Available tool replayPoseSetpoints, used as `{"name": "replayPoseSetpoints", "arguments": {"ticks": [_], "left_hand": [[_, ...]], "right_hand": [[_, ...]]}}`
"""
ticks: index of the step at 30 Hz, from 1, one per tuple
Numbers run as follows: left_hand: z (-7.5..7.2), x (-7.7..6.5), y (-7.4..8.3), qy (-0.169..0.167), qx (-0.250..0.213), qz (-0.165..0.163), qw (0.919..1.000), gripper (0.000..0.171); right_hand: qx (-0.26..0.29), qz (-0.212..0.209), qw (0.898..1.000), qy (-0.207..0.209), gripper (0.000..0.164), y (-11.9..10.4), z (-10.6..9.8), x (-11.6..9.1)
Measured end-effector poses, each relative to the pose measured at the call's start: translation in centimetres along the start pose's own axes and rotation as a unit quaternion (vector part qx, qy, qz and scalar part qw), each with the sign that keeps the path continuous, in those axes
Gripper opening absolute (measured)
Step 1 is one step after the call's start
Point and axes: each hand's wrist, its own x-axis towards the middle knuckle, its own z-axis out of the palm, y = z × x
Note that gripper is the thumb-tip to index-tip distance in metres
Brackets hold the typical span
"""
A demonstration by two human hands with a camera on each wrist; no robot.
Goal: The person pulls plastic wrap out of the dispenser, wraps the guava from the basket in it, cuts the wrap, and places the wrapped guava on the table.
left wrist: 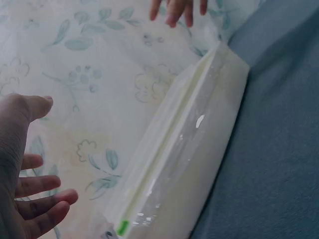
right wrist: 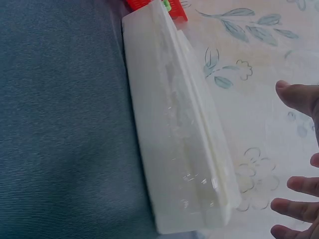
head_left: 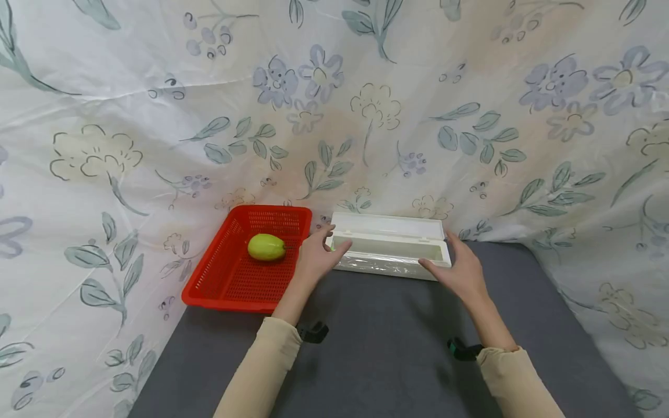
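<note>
A long white plastic wrap dispenser (head_left: pixel 387 265) lies near the back of the table, its hinged lid (head_left: pixel 387 223) raised and its trough uncovered. Clear film (right wrist: pixel 187 149) clings to the front wall, and a small green piece (left wrist: pixel 122 227) shows at the left end. By that left end hovers my left hand (head_left: pixel 313 255), thumb and fingers spread, holding nothing. My right hand (head_left: pixel 464 270) hangs at the opposite end, likewise spread. Both wrist views show a gap between the nearer hand and the dispenser.
Left of the dispenser stands a red plastic basket (head_left: pixel 209 293) with a yellow-green oval fruit (head_left: pixel 266 247) inside. Dark grey cloth (head_left: pixel 376 348) covers the table. A floral-patterned sheet (head_left: pixel 397 116) hangs right behind the dispenser and along the sides.
</note>
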Motion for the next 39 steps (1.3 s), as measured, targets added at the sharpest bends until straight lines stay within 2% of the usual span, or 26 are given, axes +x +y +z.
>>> {"name": "replayPoseSetpoints", "arguments": {"ticks": [4,8,12,15,21,29,33,39], "left_hand": [[0.6,-0.5,-0.8,-0.007,-0.018,-0.020,0.9996,0.069],[1.2,-1.1,-1.4,-0.010,-0.026,-0.053,0.9982,0.071],[1.8,-1.6,-2.0,-0.014,-0.041,-0.087,0.9953,0.073],[2.3,-1.9,-2.3,-0.015,-0.054,-0.099,0.9934,0.073],[3.4,-2.3,-3.0,0.007,-0.055,-0.122,0.9910,0.073],[4.7,-2.6,-4.3,0.036,-0.067,-0.151,0.9856,0.069],[5.2,-2.5,-4.7,0.037,-0.073,-0.179,0.9806,0.072],[5.6,-2.3,-5.4,0.033,-0.119,-0.207,0.9705,0.071]], "right_hand": [[-0.002,0.028,1.000,0.005,0.104,0.6,0.5,-1.0],[-0.005,0.054,0.998,0.016,0.100,1.3,1.1,-2.0],[0.002,0.078,0.997,0.018,0.100,2.1,1.6,-2.5],[0.009,0.098,0.995,0.016,0.100,2.7,1.9,-2.7],[0.025,0.140,0.990,0.013,0.100,3.7,2.5,-3.3],[0.024,0.177,0.983,0.032,0.094,4.7,3.6,-3.6],[0.033,0.201,0.979,0.034,0.093,5.1,4.2,-3.7],[0.072,0.237,0.969,0.023,0.094,5.9,4.8,-3.8]]}}
